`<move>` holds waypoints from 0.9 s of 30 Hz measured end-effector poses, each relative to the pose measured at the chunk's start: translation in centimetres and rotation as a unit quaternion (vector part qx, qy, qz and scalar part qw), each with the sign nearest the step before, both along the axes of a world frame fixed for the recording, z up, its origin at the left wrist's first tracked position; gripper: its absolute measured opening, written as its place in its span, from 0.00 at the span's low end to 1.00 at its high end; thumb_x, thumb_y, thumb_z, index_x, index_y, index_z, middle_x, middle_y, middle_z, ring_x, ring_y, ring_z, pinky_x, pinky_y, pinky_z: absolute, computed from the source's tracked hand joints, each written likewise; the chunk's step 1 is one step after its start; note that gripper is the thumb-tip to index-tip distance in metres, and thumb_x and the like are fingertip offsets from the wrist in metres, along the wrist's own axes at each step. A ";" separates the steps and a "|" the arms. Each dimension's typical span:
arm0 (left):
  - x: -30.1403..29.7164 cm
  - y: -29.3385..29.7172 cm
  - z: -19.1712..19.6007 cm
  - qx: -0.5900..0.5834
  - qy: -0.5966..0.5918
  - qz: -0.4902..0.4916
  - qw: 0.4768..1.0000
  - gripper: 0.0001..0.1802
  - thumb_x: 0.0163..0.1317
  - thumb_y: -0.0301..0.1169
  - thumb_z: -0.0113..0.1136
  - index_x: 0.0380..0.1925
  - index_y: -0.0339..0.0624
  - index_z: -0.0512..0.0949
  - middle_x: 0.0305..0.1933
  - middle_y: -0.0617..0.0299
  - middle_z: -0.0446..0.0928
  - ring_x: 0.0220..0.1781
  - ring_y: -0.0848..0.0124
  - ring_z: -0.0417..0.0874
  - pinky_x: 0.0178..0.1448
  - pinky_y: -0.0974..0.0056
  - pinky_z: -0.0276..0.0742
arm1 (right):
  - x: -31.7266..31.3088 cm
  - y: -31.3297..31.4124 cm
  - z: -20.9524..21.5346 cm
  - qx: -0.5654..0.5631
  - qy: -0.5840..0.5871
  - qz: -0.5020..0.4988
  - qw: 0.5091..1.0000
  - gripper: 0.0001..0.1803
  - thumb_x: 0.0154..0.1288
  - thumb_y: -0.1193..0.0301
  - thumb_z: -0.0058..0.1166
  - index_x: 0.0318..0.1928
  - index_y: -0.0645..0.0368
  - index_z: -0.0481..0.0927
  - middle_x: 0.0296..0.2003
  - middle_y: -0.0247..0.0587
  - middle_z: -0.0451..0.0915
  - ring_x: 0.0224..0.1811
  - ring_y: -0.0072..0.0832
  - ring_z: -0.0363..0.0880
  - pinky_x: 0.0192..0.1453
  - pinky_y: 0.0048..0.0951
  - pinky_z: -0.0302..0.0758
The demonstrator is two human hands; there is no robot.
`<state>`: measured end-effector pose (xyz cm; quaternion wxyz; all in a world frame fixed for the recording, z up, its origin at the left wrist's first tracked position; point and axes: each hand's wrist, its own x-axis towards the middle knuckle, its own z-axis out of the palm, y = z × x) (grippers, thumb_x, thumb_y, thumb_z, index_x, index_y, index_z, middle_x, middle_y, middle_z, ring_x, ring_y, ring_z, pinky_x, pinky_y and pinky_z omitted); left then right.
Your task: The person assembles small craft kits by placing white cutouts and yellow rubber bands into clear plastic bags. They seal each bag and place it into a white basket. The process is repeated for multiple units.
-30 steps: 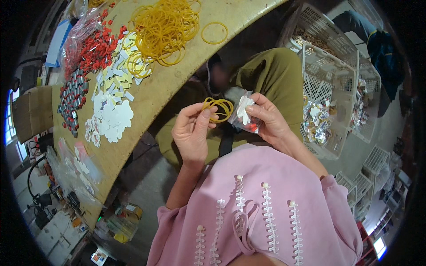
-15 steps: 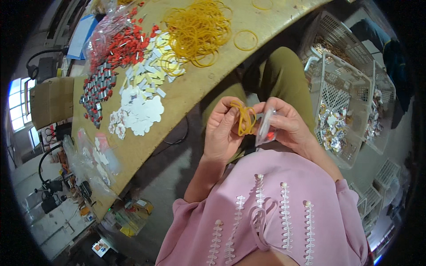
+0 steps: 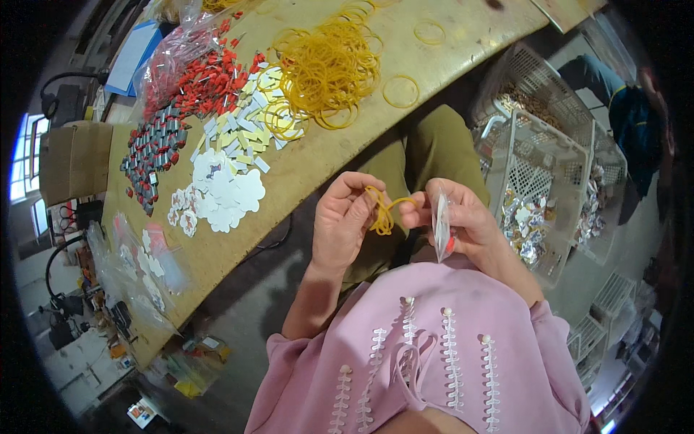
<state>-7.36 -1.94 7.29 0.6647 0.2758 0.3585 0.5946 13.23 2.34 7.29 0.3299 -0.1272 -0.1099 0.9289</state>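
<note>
My left hand is closed on a small bunch of yellow rubber bands, which hang between thumb and fingers. My right hand grips a small clear plastic bag with a red piece showing near its lower end. One yellow strand stretches from the bunch to the right thumb and fingertip, which pinch it. Both hands are above my lap, off the table's edge. The rest of the bag's contents cannot be made out.
On the table lie a heap of yellow rubber bands, white and yellow slips, white flower-shaped cards, red pieces and grey-and-red pieces. Plastic baskets with wrapped items stand at right.
My hands have moved slightly apart, and one rubber band strand is now drawn out between them. The bag has turned more upright. The whole view has shifted a little.
</note>
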 end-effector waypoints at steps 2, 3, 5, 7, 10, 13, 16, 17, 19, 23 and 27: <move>-0.4 0.3 0.4 -0.009 0.023 0.035 0.999 0.08 0.70 0.27 0.55 0.46 0.37 0.75 0.37 0.62 0.81 0.34 0.80 0.80 0.38 0.75 0.76 | 0.7 0.4 0.4 0.011 -0.037 -0.015 0.999 0.15 0.63 0.74 0.59 0.49 0.65 0.76 0.50 0.58 0.80 0.52 0.43 0.83 0.58 0.39 0.80; -0.7 0.6 0.7 -0.014 0.034 0.054 0.998 0.08 0.70 0.27 0.55 0.46 0.36 0.76 0.37 0.61 0.82 0.34 0.80 0.80 0.37 0.75 0.76 | 1.1 0.7 0.6 0.012 -0.056 -0.026 0.998 0.16 0.63 0.74 0.59 0.49 0.66 0.76 0.48 0.55 0.81 0.50 0.41 0.84 0.56 0.38 0.81; -1.5 1.6 1.6 -0.004 0.121 0.073 0.990 0.08 0.70 0.27 0.56 0.46 0.36 0.76 0.37 0.60 0.82 0.33 0.79 0.80 0.37 0.74 0.76 | 2.0 1.3 0.1 0.051 -0.066 -0.077 0.994 0.17 0.62 0.72 0.60 0.50 0.65 0.77 0.48 0.54 0.81 0.49 0.39 0.84 0.55 0.37 0.81; -2.2 3.5 3.5 0.014 0.226 0.075 0.971 0.09 0.70 0.25 0.54 0.46 0.35 0.77 0.36 0.60 0.82 0.34 0.78 0.81 0.37 0.73 0.77 | 2.5 2.1 0.0 0.087 -0.080 -0.100 0.988 0.17 0.62 0.71 0.61 0.50 0.64 0.77 0.49 0.54 0.81 0.51 0.39 0.83 0.56 0.36 0.80; -2.7 7.5 6.4 0.028 0.389 0.089 0.916 0.08 0.68 0.24 0.55 0.43 0.35 0.79 0.36 0.61 0.82 0.33 0.78 0.82 0.37 0.73 0.78 | 2.9 2.9 0.1 0.122 -0.103 -0.100 0.982 0.17 0.62 0.71 0.60 0.51 0.61 0.77 0.50 0.53 0.80 0.53 0.40 0.82 0.57 0.38 0.80; -2.8 10.8 6.3 0.061 0.332 0.035 0.941 0.07 0.66 0.23 0.57 0.41 0.34 0.80 0.33 0.63 0.81 0.32 0.80 0.81 0.36 0.74 0.77 | 2.3 3.3 0.3 0.138 -0.139 -0.108 0.975 0.14 0.63 0.72 0.60 0.49 0.60 0.77 0.49 0.51 0.81 0.53 0.41 0.82 0.57 0.40 0.79; -2.5 11.4 5.9 0.042 0.306 -0.057 0.949 0.06 0.66 0.24 0.58 0.40 0.34 0.80 0.31 0.64 0.81 0.30 0.80 0.80 0.34 0.75 0.75 | 2.1 3.7 0.4 0.099 -0.143 -0.103 0.980 0.15 0.62 0.72 0.60 0.48 0.63 0.76 0.46 0.46 0.81 0.50 0.37 0.83 0.55 0.37 0.80; -2.5 11.5 5.8 0.035 0.300 -0.080 0.950 0.06 0.66 0.25 0.59 0.39 0.34 0.80 0.31 0.65 0.81 0.29 0.80 0.79 0.33 0.75 0.75 | 2.2 4.0 0.2 0.097 -0.147 -0.101 0.979 0.16 0.62 0.73 0.60 0.49 0.64 0.76 0.45 0.45 0.82 0.48 0.35 0.83 0.53 0.35 0.81; -2.5 11.2 6.0 0.006 0.287 -0.105 0.952 0.06 0.65 0.26 0.60 0.39 0.35 0.81 0.30 0.66 0.80 0.28 0.82 0.77 0.31 0.76 0.73 | 2.8 4.5 -0.4 0.090 -0.129 -0.127 0.979 0.16 0.63 0.73 0.60 0.50 0.64 0.76 0.44 0.45 0.82 0.47 0.34 0.84 0.51 0.34 0.82; -3.3 10.3 5.6 -0.015 0.273 -0.141 0.952 0.05 0.65 0.27 0.62 0.38 0.37 0.81 0.28 0.68 0.79 0.25 0.85 0.74 0.28 0.78 0.69 | 3.7 5.1 -0.9 0.067 -0.102 -0.156 0.980 0.17 0.63 0.75 0.59 0.53 0.63 0.76 0.45 0.44 0.82 0.43 0.32 0.84 0.50 0.32 0.83; -4.1 9.3 4.9 -0.012 0.259 -0.054 0.964 0.06 0.65 0.29 0.63 0.38 0.39 0.82 0.26 0.69 0.78 0.23 0.86 0.73 0.26 0.78 0.68 | 4.2 5.9 -1.4 0.054 -0.072 -0.168 0.982 0.20 0.63 0.78 0.57 0.56 0.64 0.74 0.47 0.46 0.81 0.44 0.31 0.84 0.49 0.29 0.83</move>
